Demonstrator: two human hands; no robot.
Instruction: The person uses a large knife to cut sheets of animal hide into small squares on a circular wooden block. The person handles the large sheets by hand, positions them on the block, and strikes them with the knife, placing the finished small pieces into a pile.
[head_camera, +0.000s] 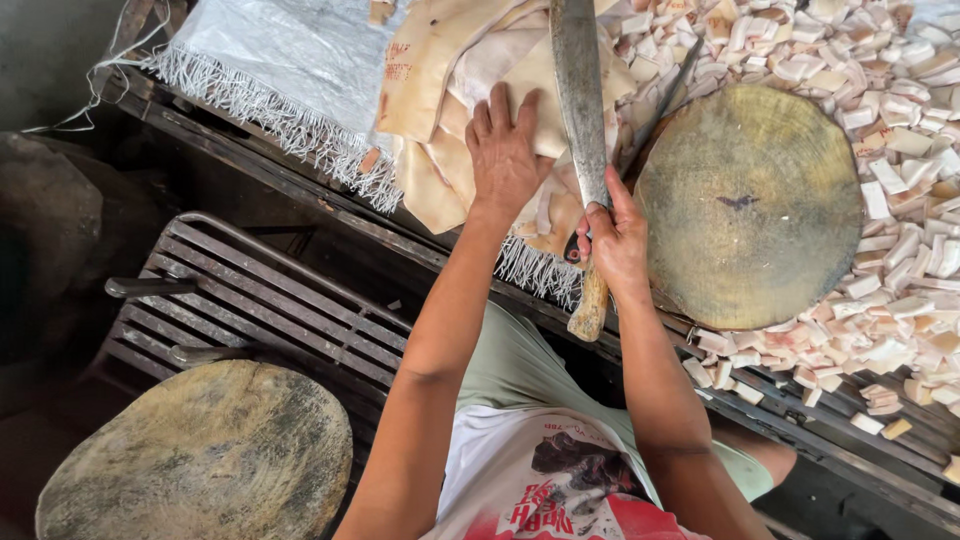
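Note:
My right hand (612, 238) grips the wooden handle (590, 305) of a long heavy knife, whose wide grey blade (578, 90) points away from me over a pile of pale, cream-coloured sheets (440, 70). My left hand (505, 150) lies flat, fingers spread, on those sheets just left of the blade. A round, worn wooden chopping block (750, 205) sits right of the knife. Several small cut white and pinkish pieces (900, 240) are heaped around the block.
A woven grey sack with a frayed fringe (290, 80) covers the bench's left part. Below left are a dark slatted metal rack (270, 300) and a second round wooden block (200, 460). A dark metal rail (800, 430) edges the bench.

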